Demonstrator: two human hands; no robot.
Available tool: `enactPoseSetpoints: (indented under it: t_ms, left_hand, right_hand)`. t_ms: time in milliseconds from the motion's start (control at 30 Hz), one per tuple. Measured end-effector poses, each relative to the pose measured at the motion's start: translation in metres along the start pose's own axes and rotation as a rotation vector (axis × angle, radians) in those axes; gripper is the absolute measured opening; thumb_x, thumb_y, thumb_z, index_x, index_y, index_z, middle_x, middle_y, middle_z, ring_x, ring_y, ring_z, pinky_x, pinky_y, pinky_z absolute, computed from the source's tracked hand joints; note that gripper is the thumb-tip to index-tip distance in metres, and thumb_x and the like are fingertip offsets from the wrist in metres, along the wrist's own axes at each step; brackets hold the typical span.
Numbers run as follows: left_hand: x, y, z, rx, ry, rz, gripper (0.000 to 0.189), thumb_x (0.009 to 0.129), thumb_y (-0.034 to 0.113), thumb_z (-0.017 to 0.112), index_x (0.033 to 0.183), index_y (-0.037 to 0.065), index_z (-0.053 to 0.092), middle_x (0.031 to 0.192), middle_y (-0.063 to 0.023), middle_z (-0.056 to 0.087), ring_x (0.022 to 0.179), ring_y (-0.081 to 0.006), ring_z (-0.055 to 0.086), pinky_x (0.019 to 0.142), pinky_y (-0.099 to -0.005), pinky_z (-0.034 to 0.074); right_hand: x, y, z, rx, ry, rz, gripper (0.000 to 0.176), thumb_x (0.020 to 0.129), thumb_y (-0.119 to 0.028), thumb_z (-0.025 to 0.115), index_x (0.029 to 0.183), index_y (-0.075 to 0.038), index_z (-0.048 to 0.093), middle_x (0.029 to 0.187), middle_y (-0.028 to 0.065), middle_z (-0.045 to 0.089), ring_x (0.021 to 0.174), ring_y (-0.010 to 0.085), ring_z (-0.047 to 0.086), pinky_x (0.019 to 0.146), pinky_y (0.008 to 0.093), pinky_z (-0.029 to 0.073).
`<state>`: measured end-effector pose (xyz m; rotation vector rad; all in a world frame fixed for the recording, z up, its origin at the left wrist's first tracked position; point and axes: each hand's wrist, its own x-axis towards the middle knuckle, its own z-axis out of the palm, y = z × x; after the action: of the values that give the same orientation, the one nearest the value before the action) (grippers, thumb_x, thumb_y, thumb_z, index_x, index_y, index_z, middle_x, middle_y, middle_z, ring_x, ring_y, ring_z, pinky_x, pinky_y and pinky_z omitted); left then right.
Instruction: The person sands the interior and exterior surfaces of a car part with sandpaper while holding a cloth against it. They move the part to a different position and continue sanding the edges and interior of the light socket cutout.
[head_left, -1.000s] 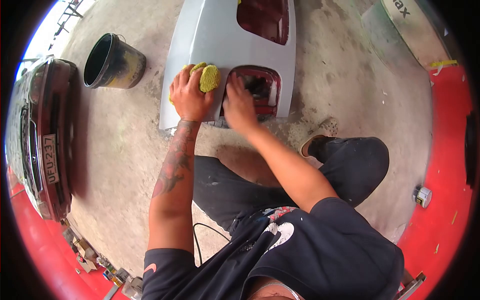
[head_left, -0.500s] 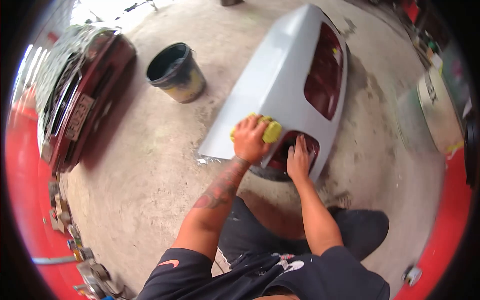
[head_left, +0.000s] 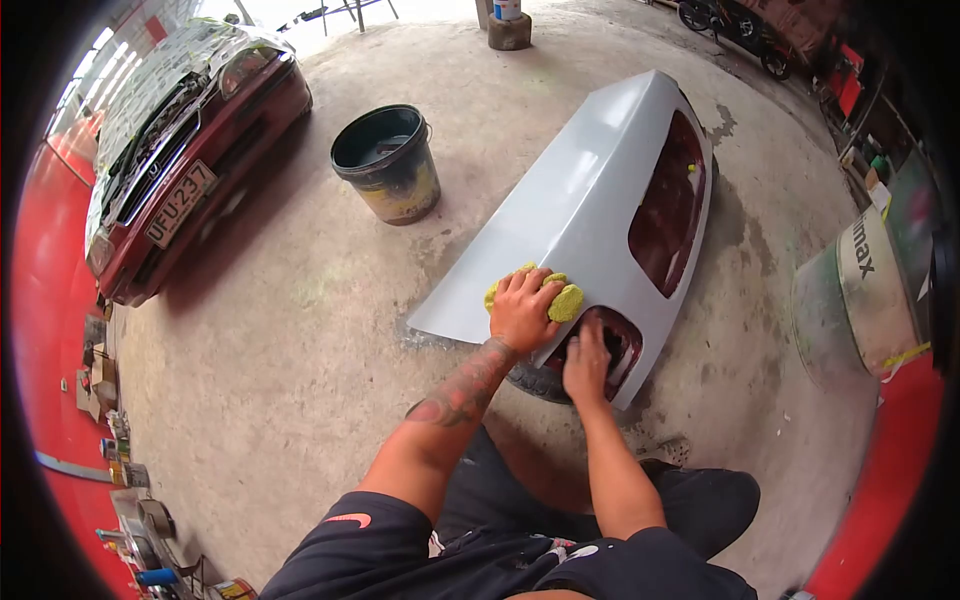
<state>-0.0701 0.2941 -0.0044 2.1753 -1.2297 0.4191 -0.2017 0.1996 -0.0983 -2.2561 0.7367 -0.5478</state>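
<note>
A car trunk lid (head_left: pixel 520 185) in pale grey lies slanted before me, with dark red inner areas showing in its two cutouts. My left hand (head_left: pixel 525 312) is closed over a yellow sponge or bunched cloth (head_left: pixel 565 303), pressed to the lid beside the nearer cutout (head_left: pixel 625 335). My right hand (head_left: pixel 588 365) is at that cutout, its fingers stretched out and a little blurred; I see nothing held in it. A black tyre (head_left: pixel 540 383) shows under the lid's near end.
A black bucket (head_left: pixel 400 195) with liquid in it stands on the concrete floor (head_left: pixel 270 370). At left is a dark red car (head_left: pixel 215 185) with a covered hood. A large whitish tub (head_left: pixel 850 320) is at right. Small cans and boxes line the left edge.
The view has tilted up, so the lid, bucket and car sit lower. My right hand has shifted towards the cutout's left side. My left hand still grips the yellow sponge or cloth.
</note>
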Motion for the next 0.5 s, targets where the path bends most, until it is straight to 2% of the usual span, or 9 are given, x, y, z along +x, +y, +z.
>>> enactPoseSetpoints:
  t_ms: [33,67,100,167,200,300,333,433,500]
  left_hand:
    - [0.000,0.001,0.000,-0.004,0.009,-0.001,0.047,0.066,0.020,0.074,0.112,0.015,0.068,0.122,-0.0069,0.063,0.116,-0.0335,0.059,0.099,-0.0479,0.044]
    - [-0.002,0.001,0.001,-0.006,0.005,-0.003,0.047,0.066,0.020,0.074,0.112,0.015,0.068,0.122,-0.0069,0.063,0.116,-0.0335,0.059,0.099,-0.0479,0.044]
    - [-0.004,0.001,0.001,-0.003,0.007,-0.003,0.044,0.068,0.021,0.075,0.112,0.016,0.067,0.121,-0.0069,0.063,0.116,-0.0329,0.059,0.100,-0.0483,0.044]
    - [0.002,0.001,0.000,-0.004,0.018,0.014,0.042,0.070,0.022,0.075,0.111,0.016,0.067,0.120,-0.0069,0.062,0.116,-0.0323,0.058,0.100,-0.0487,0.044]
    - [0.002,0.001,-0.001,0.002,0.016,0.010,0.042,0.070,0.023,0.075,0.111,0.016,0.067,0.120,-0.0069,0.063,0.116,-0.0325,0.058,0.100,-0.0488,0.044]
    - [0.000,0.003,0.000,0.001,0.020,0.007,0.041,0.071,0.024,0.075,0.111,0.016,0.067,0.120,-0.0070,0.063,0.115,-0.0327,0.059,0.100,-0.0488,0.044]
    - [0.000,0.001,-0.001,-0.002,0.024,0.019,0.041,0.071,0.025,0.074,0.110,0.016,0.067,0.120,-0.0070,0.063,0.115,-0.0328,0.059,0.099,-0.0488,0.044]
    - [0.000,0.001,0.002,-0.007,0.016,0.000,0.046,0.068,0.024,0.077,0.113,0.016,0.068,0.122,-0.0069,0.064,0.118,-0.0338,0.059,0.099,-0.0482,0.043]
    - [-0.002,0.003,0.000,0.012,0.001,-0.003,0.043,0.070,0.025,0.075,0.112,0.016,0.068,0.121,-0.0069,0.063,0.116,-0.0333,0.059,0.099,-0.0483,0.044]
  right_hand:
    - [-0.002,-0.009,0.002,0.010,-0.017,-0.058,0.059,0.098,-0.014,0.050,0.151,0.004,0.035,0.158,0.0248,0.035,0.147,0.0390,0.034,0.115,0.0493,0.034]
    - [-0.007,-0.012,-0.004,0.010,-0.072,-0.055,0.062,0.097,-0.016,0.051,0.153,0.003,0.032,0.160,0.0230,0.032,0.150,0.0384,0.029,0.114,0.0540,0.031]
    - [-0.019,-0.014,-0.013,0.011,-0.073,-0.047,0.062,0.097,-0.016,0.051,0.153,0.003,0.032,0.160,0.0230,0.032,0.150,0.0384,0.029,0.114,0.0540,0.031]
    - [-0.044,-0.013,-0.028,-0.178,-0.286,-0.237,0.063,0.098,-0.020,0.052,0.153,0.002,0.033,0.161,0.0220,0.031,0.150,0.0376,0.029,0.115,0.0571,0.028]
    - [-0.054,-0.014,-0.027,-0.084,-0.286,-0.231,0.064,0.099,-0.026,0.053,0.154,0.000,0.033,0.162,0.0213,0.029,0.151,0.0379,0.027,0.116,0.0610,0.024]
    - [-0.030,-0.011,-0.015,-0.213,-0.195,-0.255,0.065,0.100,-0.030,0.052,0.155,-0.002,0.032,0.163,0.0203,0.027,0.151,0.0381,0.026,0.117,0.0606,0.023]
    - [-0.022,-0.012,-0.018,-0.164,-0.188,-0.209,0.065,0.100,-0.031,0.052,0.155,-0.004,0.032,0.164,0.0202,0.027,0.151,0.0383,0.025,0.118,0.0612,0.022]
    - [-0.036,-0.020,-0.019,-0.093,-0.210,-0.156,0.065,0.099,-0.032,0.053,0.155,-0.004,0.033,0.163,0.0201,0.028,0.151,0.0374,0.026,0.118,0.0596,0.022]
    - [-0.057,-0.012,-0.022,-0.165,-0.249,-0.227,0.065,0.098,-0.033,0.054,0.153,-0.003,0.035,0.162,0.0181,0.030,0.150,0.0360,0.029,0.118,0.0582,0.023]
